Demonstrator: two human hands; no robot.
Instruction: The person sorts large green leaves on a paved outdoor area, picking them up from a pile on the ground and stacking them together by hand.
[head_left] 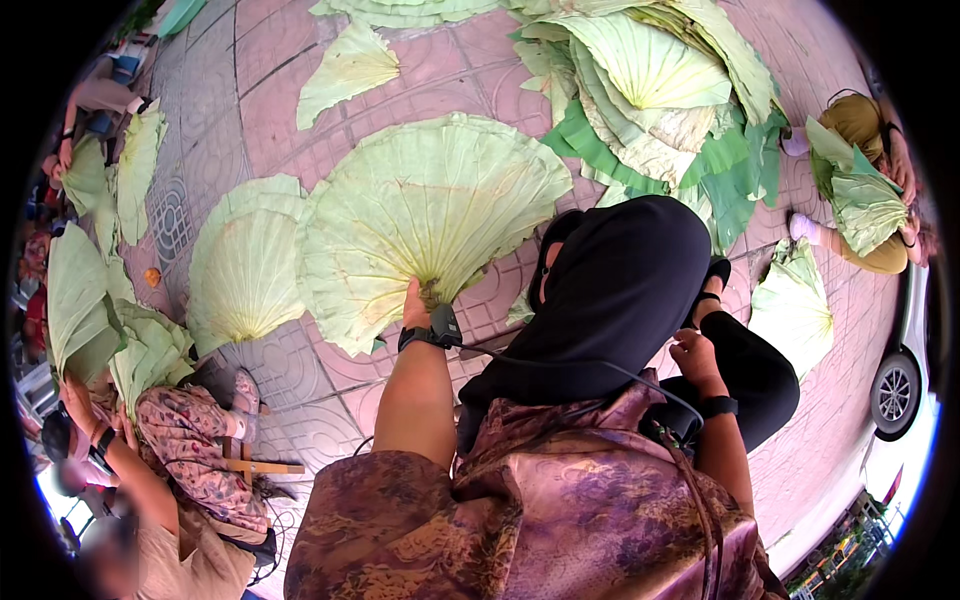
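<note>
My left hand (415, 306) is closed on the narrow gathered base of a large fan-shaped bundle of pale green lotus leaves (430, 200). The bundle spreads out over the pavement, away from me, its ribs running to the base. My right hand (697, 360) hangs beside my bent leg in black trousers, its fingers loosely curled with nothing visible in them. Just left of the held bundle lies another fan of lotus leaves (248, 260). Beyond my knee rises a big pile of lotus leaves (650, 70), dry pale ones over greener ones.
Patterned paving (280, 360) stretches around me. A folded leaf (347, 72) lies far ahead, and another leaf (795, 305) near my right foot. People with leaves sit at left and right. A wooden stool (262, 466) stands at left, a parked car (905, 370) at far right.
</note>
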